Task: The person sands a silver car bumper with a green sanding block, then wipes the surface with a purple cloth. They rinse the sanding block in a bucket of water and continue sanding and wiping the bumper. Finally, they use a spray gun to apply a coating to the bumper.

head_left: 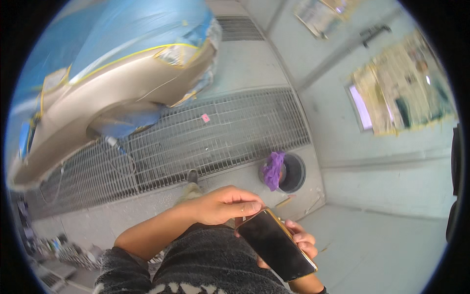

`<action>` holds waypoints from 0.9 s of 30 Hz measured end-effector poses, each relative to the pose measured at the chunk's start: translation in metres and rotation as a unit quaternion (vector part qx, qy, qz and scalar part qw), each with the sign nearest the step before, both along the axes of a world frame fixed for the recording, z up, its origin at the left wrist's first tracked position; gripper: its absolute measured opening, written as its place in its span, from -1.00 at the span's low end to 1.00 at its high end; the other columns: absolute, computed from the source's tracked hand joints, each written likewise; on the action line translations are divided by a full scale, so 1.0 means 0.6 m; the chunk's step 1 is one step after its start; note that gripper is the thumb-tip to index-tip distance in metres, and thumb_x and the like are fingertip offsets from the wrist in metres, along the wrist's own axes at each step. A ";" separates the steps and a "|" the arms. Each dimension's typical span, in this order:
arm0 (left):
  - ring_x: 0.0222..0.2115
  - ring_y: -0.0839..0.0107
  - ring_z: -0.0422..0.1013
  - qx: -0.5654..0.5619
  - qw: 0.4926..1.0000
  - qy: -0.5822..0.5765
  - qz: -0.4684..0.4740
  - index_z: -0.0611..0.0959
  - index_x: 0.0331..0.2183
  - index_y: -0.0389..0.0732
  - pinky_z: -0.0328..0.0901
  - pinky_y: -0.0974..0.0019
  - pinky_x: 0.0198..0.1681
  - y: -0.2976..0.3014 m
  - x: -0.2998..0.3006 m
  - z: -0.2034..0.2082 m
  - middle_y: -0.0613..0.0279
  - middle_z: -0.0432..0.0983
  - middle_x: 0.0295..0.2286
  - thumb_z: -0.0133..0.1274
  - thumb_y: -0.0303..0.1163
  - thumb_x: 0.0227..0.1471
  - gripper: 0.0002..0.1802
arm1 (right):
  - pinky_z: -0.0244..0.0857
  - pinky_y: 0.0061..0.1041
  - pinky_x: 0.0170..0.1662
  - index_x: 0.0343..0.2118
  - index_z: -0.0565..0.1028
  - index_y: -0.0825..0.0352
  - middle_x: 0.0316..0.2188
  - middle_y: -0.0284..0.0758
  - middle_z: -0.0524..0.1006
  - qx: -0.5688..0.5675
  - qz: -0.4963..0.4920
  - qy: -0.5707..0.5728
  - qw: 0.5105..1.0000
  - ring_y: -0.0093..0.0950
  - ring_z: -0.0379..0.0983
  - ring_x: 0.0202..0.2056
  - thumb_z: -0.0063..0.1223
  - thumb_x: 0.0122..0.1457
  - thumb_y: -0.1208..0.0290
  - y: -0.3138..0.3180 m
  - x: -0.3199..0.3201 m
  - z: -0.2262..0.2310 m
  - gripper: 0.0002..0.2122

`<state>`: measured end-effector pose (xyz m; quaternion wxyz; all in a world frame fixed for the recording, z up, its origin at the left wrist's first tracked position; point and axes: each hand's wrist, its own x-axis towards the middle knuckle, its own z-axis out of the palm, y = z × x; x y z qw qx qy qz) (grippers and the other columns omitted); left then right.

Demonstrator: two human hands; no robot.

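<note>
A smartphone (278,245) with a dark screen and a gold-coloured edge is held slantwise in front of my body. My right hand (304,241) is closed round it from behind, fingers showing past the far long edge. My left hand (230,204) is pinched at the phone's upper left end, thumb and bent fingers at the corner. Some of its fingers are hidden behind the phone.
A beige car body (127,83) under blue masking film (142,34) stands at the far left. Metal floor grating (220,127) runs beside it. A dark bucket (294,174) with a purple cloth (273,171) over its rim stands near the pale wall (352,166).
</note>
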<state>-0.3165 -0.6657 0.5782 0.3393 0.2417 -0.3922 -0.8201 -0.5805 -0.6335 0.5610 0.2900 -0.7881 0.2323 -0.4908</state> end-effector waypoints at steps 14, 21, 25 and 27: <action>-0.34 0.61 0.39 -0.081 0.965 -0.009 0.250 0.60 -0.08 -0.32 0.34 0.44 -0.25 0.306 0.355 0.009 0.37 0.52 -0.37 -0.12 -0.21 0.36 -0.61 | 0.57 -0.16 -0.07 0.00 0.16 0.26 -0.07 -0.23 0.28 0.031 0.242 0.006 0.970 0.05 0.50 -0.08 0.42 -0.10 0.59 0.114 0.368 0.054 -0.33; -0.30 0.46 0.52 -0.004 0.950 -0.105 0.293 0.57 -0.02 -0.24 0.43 0.40 -0.30 0.380 0.484 -0.091 0.22 0.55 -0.26 -0.11 -0.21 0.34 -0.63 | 0.46 -0.20 0.03 -0.01 0.31 0.36 0.07 -0.09 0.33 0.382 0.248 0.061 0.888 -0.13 0.44 0.06 0.10 0.17 0.60 0.084 0.362 -0.063 -0.66; -0.31 0.46 0.51 0.149 0.912 -0.093 0.370 0.58 -0.03 -0.22 0.43 0.40 -0.30 0.471 0.503 -0.213 0.22 0.55 -0.27 -0.09 -0.22 0.32 -0.66 | 0.25 -0.34 0.16 0.15 0.33 0.24 0.36 -0.05 0.08 0.525 0.274 0.301 0.748 -0.27 0.28 0.23 0.28 0.02 0.60 0.074 0.352 -0.108 -0.41; -0.31 0.46 0.52 0.227 0.889 -0.076 0.391 0.58 -0.04 -0.22 0.43 0.40 -0.30 0.506 0.502 -0.258 0.23 0.56 -0.27 -0.08 -0.24 0.32 -0.68 | 0.31 -0.37 0.08 0.17 0.30 0.19 0.37 -0.09 0.09 0.550 0.301 0.436 0.645 -0.22 0.34 0.17 0.26 0.03 0.53 0.051 0.312 -0.161 -0.40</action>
